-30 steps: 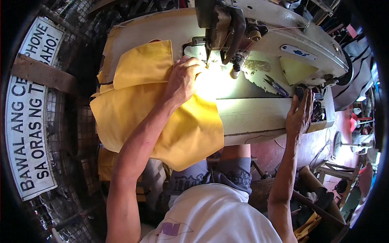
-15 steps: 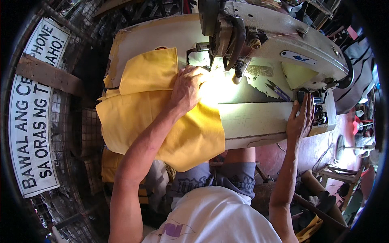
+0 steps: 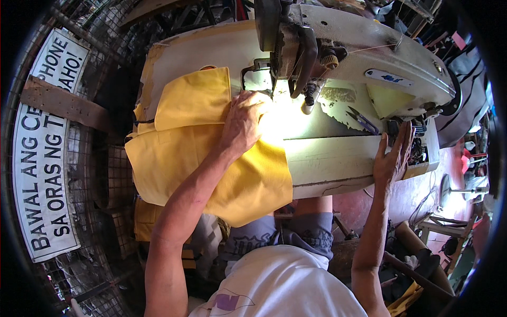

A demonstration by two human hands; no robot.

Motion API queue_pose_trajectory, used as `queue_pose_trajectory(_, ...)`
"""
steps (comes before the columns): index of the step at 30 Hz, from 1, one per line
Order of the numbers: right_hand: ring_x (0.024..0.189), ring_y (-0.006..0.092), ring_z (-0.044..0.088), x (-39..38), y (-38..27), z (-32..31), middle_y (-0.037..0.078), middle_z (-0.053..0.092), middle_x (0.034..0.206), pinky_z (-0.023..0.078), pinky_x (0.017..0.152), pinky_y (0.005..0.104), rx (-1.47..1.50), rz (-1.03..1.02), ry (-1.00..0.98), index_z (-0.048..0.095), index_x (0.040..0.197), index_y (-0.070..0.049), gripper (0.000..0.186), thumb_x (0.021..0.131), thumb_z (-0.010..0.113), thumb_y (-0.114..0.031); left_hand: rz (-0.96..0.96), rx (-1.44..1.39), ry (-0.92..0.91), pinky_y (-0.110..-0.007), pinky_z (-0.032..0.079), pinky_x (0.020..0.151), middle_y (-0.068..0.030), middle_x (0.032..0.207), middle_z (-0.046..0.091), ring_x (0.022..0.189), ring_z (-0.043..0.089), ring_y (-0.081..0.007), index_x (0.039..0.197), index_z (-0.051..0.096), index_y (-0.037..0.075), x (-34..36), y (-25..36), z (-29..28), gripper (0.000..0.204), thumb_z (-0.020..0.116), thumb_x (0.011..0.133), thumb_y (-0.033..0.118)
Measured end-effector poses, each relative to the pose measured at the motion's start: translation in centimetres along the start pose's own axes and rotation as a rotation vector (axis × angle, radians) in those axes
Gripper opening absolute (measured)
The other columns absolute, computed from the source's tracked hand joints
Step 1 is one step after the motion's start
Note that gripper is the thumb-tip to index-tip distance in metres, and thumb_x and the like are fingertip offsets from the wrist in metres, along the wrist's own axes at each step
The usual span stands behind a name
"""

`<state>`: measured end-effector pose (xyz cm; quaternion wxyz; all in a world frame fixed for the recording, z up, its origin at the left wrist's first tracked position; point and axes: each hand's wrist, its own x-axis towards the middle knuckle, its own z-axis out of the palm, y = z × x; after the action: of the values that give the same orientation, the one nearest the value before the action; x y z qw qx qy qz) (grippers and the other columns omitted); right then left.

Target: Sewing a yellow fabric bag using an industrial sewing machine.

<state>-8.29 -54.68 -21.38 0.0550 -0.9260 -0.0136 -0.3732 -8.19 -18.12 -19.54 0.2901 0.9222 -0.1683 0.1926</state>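
A yellow cloth piece [image 3: 174, 158] with a folded flap [image 3: 193, 100] lies across the left of the sewing machine's bed and hangs over the front edge. My left hand [image 3: 244, 122] is closed on the cloth beside the needle area, its fingers bent and partly lost in the lamp's glare. Above it stands the sewing machine [image 3: 364, 47], its head dark and worn. At the bed's right end, my right hand [image 3: 392, 156] rests with fingers stretched out next to a small dark mechanism [image 3: 417, 129]. What its fingertips touch is hard to make out.
Thread snips [image 3: 363, 120] lie on the bed left of my right hand. A wire-mesh wall with a white sign [image 3: 45, 174] stands at the left. Wooden stools and a fan [image 3: 449, 190] are on the right; more yellow cloth [image 3: 145, 216] hangs below the table.
The view has shifted slightly. Both hands and the yellow cloth keep nearly the same places on the machine bed.
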Motion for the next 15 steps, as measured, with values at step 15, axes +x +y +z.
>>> queue_pose_trajectory(15, 0.125, 0.0316, 0.054, -3.3, -12.4, -5.9, 0.012, 0.060, 0.127, 0.042, 0.107, 0.0497, 0.735, -0.688, -0.538, 0.066, 0.115, -0.003, 0.044, 0.073, 0.068, -0.016, 0.005, -0.037, -0.006, -0.041, 0.045, 0.091, -0.0076, 0.101, 0.067, 0.100, 0.060, -0.0286, 0.089, 0.069, 0.006, 1.2, -1.4, -0.1, 0.013, 0.064, 0.084, 0.016)
